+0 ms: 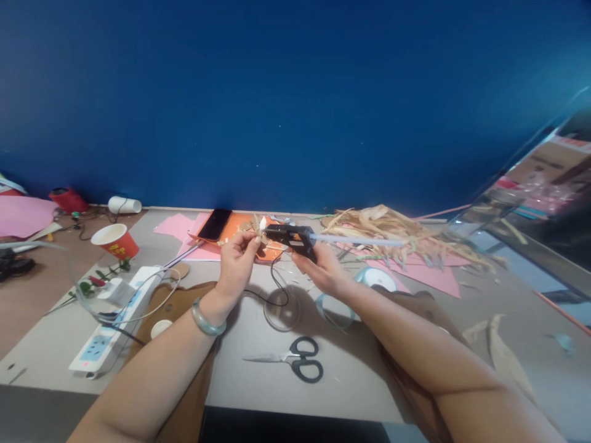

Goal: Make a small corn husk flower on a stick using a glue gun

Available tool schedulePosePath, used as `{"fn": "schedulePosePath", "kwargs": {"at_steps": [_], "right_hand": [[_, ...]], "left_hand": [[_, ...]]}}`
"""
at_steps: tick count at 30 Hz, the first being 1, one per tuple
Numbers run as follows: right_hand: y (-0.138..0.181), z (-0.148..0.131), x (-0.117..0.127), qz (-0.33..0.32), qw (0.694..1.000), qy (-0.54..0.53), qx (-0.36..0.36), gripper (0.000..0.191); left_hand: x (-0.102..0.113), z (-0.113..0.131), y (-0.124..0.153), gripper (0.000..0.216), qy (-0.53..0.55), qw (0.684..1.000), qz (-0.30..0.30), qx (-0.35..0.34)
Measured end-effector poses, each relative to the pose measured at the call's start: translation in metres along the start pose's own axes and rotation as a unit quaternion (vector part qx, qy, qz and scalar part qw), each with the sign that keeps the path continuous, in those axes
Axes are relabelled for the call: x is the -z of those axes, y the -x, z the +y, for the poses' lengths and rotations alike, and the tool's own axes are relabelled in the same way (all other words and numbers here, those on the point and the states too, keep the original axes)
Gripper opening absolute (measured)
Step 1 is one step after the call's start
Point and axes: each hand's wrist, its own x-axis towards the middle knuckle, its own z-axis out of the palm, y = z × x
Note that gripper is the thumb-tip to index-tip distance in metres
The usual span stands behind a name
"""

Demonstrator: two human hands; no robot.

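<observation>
L hand (236, 259) prob. w/ 1 white pc (263, 223); R hand (325, 269), glue gun (295, 235).

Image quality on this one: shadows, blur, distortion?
Head view: soft shadow on the table by the right forearm; head view: cardboard box slanted and smeared, print unreadable; head view: scissors fairly crisp, small pale piece at left hand indistinct.

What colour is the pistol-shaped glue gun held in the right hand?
The pistol-shaped glue gun is black, seen best in the head view.
</observation>
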Motion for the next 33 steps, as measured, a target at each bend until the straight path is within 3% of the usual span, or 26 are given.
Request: {"fn": "schedulePosePath", "kwargs": {"at_steps": [33], "right_hand": [[0.001, 0.0024, -0.0005, -0.007, 1.0, -0.017, -0.012, 0.024]], "left_hand": [[-0.003, 0.0059, -0.0004, 0.026, 0.032, 0.999, 0.018, 0.016]]}}
